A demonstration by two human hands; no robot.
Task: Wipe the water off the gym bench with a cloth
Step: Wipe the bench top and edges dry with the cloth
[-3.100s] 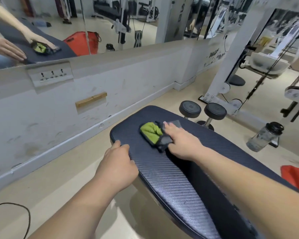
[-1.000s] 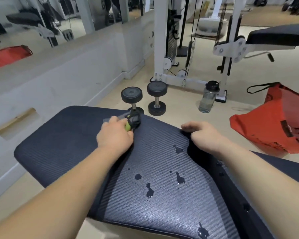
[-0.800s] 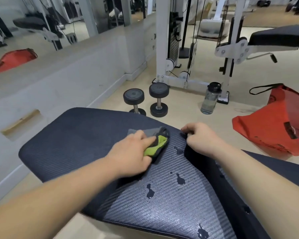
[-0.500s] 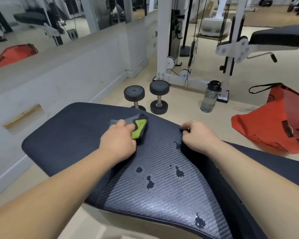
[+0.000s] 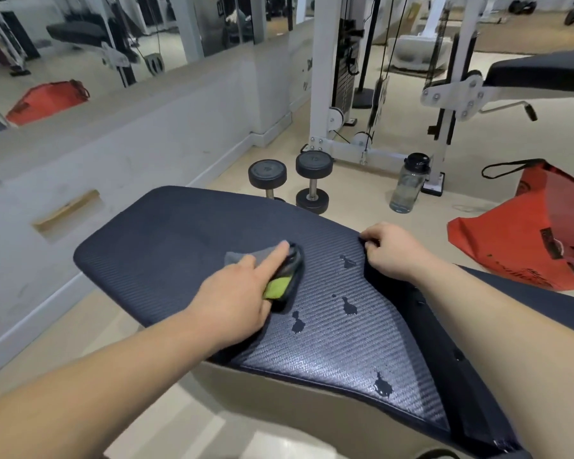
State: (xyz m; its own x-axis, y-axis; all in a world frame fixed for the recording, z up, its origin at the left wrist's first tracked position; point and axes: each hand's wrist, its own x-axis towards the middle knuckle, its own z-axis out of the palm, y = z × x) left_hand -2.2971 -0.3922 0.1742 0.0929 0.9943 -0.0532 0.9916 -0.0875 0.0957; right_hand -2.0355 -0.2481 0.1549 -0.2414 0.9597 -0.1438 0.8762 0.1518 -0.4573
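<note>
Gym bench: dark, ribbed pad, seen from above, set across the view.

Cloth: grey with a green side, bunched. It is lying on the pad near the middle and is pressed down by the left hand. The index finger is laid straight along the grey part; the other fingers are curled round the bunched green part, so the cloth is gripped.

Right hand: fingers are curled over the pad's far edge, by the gap to the second pad. The edge is clamped.

Water drops: several dark beads are seen on the pad between the two hands and nearer the camera. One lies just beside the cloth's near end, another close to the near rim.

Floor beyond the bench: two dumbbells are stood on end side by side. A clear water bottle is placed near a white cable machine. A red bag is slumped at right.
</note>
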